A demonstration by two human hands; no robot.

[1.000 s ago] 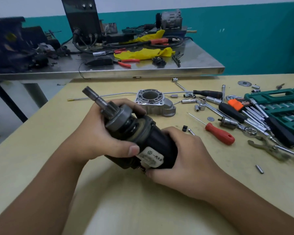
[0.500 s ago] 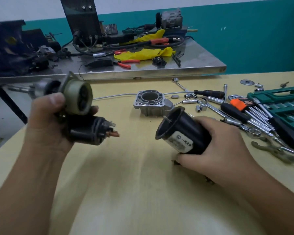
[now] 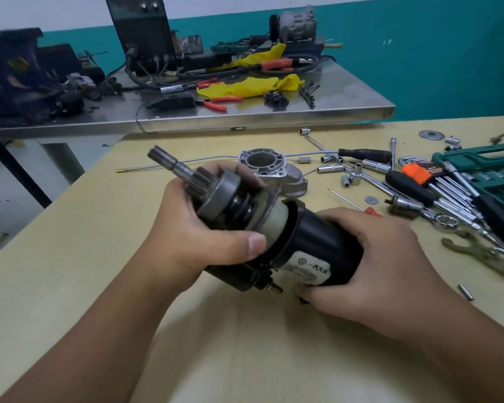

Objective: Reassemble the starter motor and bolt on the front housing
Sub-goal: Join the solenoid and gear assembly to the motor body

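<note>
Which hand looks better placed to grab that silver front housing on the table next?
Probably the left hand: the front housing lies just beyond its fingers. The right hand grips the black motor body, farther away.

The right hand (image 3: 370, 257) covers most of a red-handled screwdriver (image 3: 371, 211) on the tan wooden worktop (image 3: 245, 359). The green plastic socket case (image 3: 483, 173) runs off the right edge. The black motor can's white label (image 3: 306, 267) is unreadable.

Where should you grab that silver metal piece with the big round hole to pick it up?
Probably from above, fingers over the rim of the silver housing. It sits flat on the table with the hole facing up, and the rim is free. Its near side is partly hidden behind the left hand.
</note>
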